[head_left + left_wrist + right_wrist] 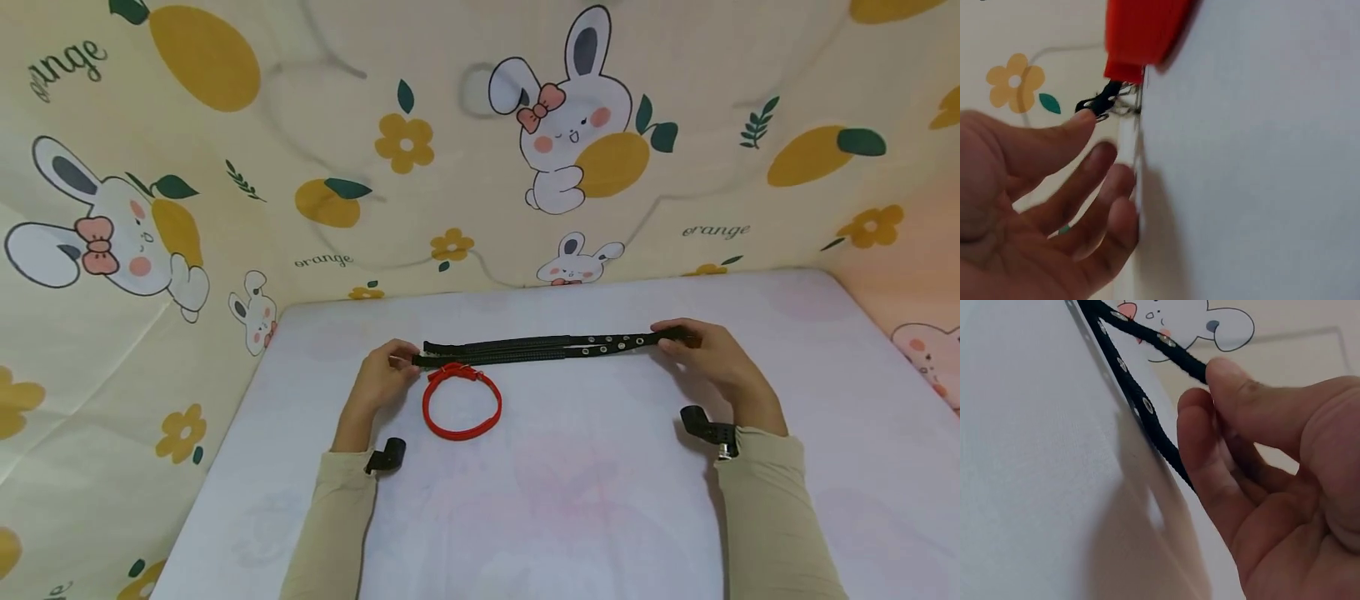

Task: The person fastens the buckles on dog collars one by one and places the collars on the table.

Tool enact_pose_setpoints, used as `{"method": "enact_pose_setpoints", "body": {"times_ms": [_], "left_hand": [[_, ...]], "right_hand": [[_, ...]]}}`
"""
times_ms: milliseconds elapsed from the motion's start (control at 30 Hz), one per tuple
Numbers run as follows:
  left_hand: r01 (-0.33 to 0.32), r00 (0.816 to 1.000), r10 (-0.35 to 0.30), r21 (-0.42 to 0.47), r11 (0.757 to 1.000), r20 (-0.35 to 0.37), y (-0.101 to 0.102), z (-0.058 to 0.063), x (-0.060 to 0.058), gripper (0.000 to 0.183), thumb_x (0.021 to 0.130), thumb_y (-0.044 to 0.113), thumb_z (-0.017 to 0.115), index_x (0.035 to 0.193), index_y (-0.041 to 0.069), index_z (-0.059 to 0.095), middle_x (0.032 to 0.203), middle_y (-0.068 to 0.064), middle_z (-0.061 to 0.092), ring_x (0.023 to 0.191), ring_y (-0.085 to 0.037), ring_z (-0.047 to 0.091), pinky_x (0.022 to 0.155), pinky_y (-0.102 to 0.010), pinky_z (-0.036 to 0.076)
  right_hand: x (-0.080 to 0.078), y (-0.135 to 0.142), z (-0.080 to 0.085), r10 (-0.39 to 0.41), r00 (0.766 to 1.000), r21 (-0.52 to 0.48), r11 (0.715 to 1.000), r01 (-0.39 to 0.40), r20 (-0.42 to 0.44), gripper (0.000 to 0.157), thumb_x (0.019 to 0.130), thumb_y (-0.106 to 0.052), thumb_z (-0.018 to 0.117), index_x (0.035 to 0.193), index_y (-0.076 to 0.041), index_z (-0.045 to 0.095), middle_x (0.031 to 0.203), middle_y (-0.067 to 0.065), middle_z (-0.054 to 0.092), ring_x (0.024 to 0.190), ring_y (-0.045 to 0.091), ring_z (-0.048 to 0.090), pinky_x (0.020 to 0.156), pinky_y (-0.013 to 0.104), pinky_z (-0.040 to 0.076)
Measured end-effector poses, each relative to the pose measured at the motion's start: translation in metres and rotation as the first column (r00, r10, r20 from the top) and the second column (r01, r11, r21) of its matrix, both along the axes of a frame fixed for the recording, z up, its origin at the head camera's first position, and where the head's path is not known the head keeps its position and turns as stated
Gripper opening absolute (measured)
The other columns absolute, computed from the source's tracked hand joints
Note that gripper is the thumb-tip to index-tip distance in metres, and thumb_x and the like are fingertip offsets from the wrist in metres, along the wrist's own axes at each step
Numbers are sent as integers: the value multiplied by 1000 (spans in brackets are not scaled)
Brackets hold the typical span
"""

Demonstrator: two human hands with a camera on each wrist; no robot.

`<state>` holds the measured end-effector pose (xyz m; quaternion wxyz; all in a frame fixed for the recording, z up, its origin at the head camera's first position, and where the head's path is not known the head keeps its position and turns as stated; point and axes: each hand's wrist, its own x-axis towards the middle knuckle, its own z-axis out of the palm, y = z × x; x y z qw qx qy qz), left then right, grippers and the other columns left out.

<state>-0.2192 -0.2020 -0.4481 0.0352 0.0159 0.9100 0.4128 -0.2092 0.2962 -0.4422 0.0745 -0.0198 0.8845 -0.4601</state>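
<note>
straps (517, 342) pinched by left hand (377, 379) and right hand (716, 358), well apart, probably to keep them straight; collar (461, 435) nearer left.

Diffuse light casts a soft shadow beside the right hand (1272, 469); both wrist views look slightly blurred.

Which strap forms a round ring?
The red strap near the left hand; the black strap stretches nearly straight between that hand and the right hand.

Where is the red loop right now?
In the head view, the red loop lies on the white table, left of the middle, just below the black strap and right of the left hand.
</note>
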Motion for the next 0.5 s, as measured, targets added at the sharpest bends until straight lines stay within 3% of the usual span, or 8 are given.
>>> {"method": "enact_pose_setpoints", "body": {"times_ms": [133,267,400,500], "left_hand": [[30,999,-32,36,999,41,-1,5,-1,28,90,1,66,117,5,61,118,-19,69,109,-32,65,98,-46,50],[60,997,-64,67,996,52,-3,3,-2,28,92,1,66,118,5,58,117,-20,69,107,-31,66,93,-42,52],[44,997,-48,57,997,67,-3,-2,0,30,93,8,69,122,6,61,116,-17,67,104,-29,64,89,-36,52],[30,999,-31,41,999,41,0,-1,-2,31,93,10,69,123,6,65,109,-15,66,98,-26,63,83,-31,50]], "right_hand": [[-2,0,3,5,1000,16,1000,-4,-19,44,97,-30,66,136,-11,58,116,0,62,95,3,53,78,12,43],[-4,-6,0,7,1000,22,1000,-8,4,44,95,-25,69,135,-13,59,121,6,61,99,13,50,78,18,43],[-6,-13,-7,14,999,18,1000,-15,35,43,95,-29,69,134,-14,60,133,15,60,109,21,49,85,24,41],[-7,-12,-7,6,1000,16,1000,-6,18,43,95,-34,67,133,-14,61,133,15,62,111,18,52,90,26,40]]}}
